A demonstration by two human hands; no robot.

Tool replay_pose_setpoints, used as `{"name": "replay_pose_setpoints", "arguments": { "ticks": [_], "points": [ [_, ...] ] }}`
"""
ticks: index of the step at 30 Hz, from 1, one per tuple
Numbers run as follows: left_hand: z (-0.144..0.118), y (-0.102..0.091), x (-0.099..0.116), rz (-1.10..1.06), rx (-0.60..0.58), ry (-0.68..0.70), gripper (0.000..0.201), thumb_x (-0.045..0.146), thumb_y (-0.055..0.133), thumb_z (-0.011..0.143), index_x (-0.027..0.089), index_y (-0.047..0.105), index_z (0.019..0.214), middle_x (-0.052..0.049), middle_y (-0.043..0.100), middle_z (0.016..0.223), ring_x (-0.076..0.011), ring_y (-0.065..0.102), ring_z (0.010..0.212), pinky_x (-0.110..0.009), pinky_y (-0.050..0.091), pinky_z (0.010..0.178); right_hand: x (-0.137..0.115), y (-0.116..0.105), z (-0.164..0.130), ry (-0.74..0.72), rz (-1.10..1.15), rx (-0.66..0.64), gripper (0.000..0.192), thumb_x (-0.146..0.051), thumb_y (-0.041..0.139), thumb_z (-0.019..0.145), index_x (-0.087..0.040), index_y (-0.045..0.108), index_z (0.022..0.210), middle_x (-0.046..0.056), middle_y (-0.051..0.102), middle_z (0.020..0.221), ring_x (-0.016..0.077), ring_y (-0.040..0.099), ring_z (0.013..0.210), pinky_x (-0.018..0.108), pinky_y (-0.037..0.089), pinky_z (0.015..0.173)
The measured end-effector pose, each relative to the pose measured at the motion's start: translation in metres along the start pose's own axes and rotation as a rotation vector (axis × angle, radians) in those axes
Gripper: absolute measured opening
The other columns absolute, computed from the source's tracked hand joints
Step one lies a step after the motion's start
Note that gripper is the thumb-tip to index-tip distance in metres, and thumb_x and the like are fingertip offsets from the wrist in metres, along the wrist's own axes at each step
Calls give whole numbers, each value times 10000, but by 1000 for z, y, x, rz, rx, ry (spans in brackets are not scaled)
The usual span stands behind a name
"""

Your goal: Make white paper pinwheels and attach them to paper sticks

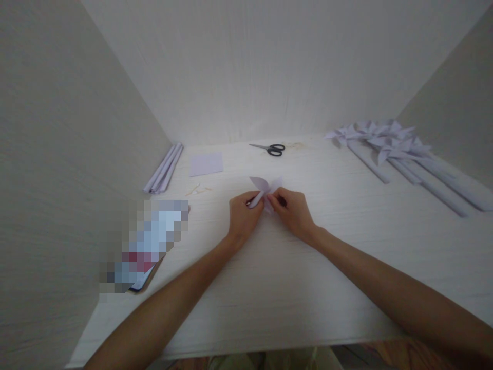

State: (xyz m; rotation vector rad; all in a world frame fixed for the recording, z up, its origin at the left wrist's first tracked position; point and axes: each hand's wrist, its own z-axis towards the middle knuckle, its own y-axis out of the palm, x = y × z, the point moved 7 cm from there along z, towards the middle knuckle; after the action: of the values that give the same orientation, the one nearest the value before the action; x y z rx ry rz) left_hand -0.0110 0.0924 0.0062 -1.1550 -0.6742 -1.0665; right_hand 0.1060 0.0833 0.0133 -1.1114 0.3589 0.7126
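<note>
Over the middle of the white table, both hands hold a pale lilac paper pinwheel with curved, pointed blades. My left hand is closed round its left side, where a blade curls over. From the right, my right hand pinches the paper near the pinwheel's centre with thumb and fingertips. What lies right between the fingertips is too small to make out. Part of the pinwheel's lower side is hidden behind the fingers.
Black-handled scissors lie at the back near a flat paper square. Rolled paper sticks rest at left, with small thin pieces nearby. A blurred-out phone lies front left. Several finished pinwheels on sticks are piled at right.
</note>
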Motion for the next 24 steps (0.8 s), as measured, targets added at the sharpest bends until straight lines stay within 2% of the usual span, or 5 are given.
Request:
{"name": "replay_pose_setpoints", "arguments": {
  "ticks": [6,14,24],
  "points": [
    [0,-1,0,-5,17,0,170,185,505,672,150,666,710,16,607,627,-117,521,620,-235,409,626,-4,-1,0,-63,-17,13,185,-225,520,748,-157,483,581,-9,508,520,87,424,468,207,303,476],
    [0,-2,2,9,13,-1,182,193,497,680,142,667,720,9,606,627,-115,517,607,-228,401,604,-1,1,-1,-22,37,-3,221,-255,499,772,-158,492,573,-2,539,529,91,441,467,208,307,475],
    [-1,0,3,5,-11,2,191,200,487,689,151,669,720,9,606,620,-117,520,600,-227,399,592,-3,6,1,-12,-187,-97,340,-281,390,838,-154,535,558,25,562,510,110,446,448,238,269,479]
  ]
}}
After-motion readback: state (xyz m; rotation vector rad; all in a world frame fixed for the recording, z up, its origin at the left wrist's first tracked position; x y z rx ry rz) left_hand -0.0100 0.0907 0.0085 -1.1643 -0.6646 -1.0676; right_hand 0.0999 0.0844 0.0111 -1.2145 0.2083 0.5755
